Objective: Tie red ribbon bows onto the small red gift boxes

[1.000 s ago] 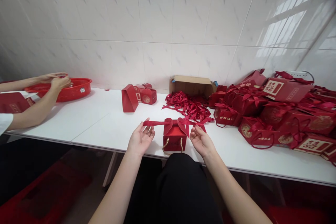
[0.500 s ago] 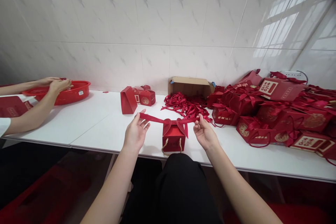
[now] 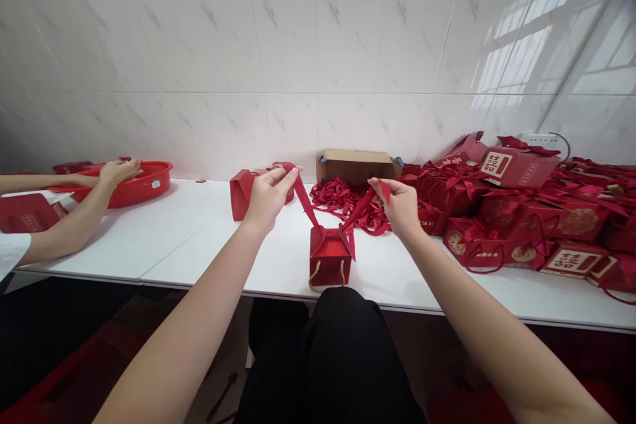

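Clamping red ribbon [image 3: 307,200] in the fingers of the left hand [image 3: 268,200], above and left of the gift box [image 3: 330,262] upright on the counter [image 3: 209,248]; pinching ribbon in the fingers of the right hand [image 3: 402,207], above and right of it.

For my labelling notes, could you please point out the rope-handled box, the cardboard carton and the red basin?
Rope-handled box [image 3: 330,269], head view: middle of its front panel.
Cardboard carton [image 3: 358,170], head view: its shaded inside.
Red basin [image 3: 133,194], head view: its outer wall.
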`<state>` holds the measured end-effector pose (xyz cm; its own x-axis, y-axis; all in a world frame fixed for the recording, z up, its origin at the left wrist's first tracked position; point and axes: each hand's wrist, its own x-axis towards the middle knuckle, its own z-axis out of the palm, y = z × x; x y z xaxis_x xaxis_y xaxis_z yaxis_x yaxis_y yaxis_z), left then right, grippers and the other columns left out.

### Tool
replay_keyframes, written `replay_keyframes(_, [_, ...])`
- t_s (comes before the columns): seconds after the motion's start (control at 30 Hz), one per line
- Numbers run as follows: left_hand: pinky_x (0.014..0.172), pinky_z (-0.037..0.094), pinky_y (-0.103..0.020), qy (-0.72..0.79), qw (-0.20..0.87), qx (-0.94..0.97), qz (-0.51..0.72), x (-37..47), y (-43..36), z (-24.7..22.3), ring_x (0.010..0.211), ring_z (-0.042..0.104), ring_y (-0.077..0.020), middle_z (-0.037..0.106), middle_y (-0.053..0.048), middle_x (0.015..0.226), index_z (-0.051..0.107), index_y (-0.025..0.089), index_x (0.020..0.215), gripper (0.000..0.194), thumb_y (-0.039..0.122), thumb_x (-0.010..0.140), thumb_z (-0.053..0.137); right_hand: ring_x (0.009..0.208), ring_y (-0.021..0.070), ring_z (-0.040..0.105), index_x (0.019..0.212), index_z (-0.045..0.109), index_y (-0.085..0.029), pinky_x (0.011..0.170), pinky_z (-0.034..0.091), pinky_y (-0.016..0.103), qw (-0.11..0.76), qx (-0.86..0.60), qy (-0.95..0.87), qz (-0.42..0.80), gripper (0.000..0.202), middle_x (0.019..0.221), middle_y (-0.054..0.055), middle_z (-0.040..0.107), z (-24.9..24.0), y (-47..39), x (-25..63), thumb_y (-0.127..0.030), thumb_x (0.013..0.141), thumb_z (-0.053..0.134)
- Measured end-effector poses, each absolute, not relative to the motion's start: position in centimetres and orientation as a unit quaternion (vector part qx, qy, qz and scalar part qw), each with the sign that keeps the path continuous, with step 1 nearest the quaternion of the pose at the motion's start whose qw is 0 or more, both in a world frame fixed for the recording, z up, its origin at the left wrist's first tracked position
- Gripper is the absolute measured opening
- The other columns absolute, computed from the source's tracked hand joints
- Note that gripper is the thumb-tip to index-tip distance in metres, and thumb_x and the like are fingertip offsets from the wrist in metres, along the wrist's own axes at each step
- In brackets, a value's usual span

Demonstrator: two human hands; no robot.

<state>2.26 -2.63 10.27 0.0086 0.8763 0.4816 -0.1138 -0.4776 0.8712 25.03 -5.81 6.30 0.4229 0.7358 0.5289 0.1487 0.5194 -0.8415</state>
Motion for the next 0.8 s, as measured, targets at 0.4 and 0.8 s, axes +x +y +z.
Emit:
replay_keyframes(0.4, [0.066,0.046,-0.027,0.278,0.395,0.650,0.587,3.5,-2.4,12.6,0.072,0.058,-0.0143,0.067,-0.004,0.077,0.071,0.018,0.094,0.034,0.041,0.070,0.068,0.051,0.0087,0.051,0.074,0.069,-0.016,0.049,0.039,0.022,0.653,-0.388,-0.622,0.188,0.041,0.063,0.001,0.062,11.0,-4.6,24.7,-0.054,0.078,0.055])
replay_keyframes(0.8, [0.067,0.046,-0.026,0.213,0.482,0.635,0.564,4.2,-2.3,13.6,0.072,0.058,-0.0126,0.065,-0.003,0.080,0.069,0.020,0.098,0.031,0.037,0.072,0.067,0.062,0.0099,0.058,0.081,0.072,-0.019,0.053,0.040,0.021,0.635,-0.375,-0.622,0.262,0.040,0.073,0.002,0.069,12.9,-4.1,24.8,-0.056,0.068,0.064])
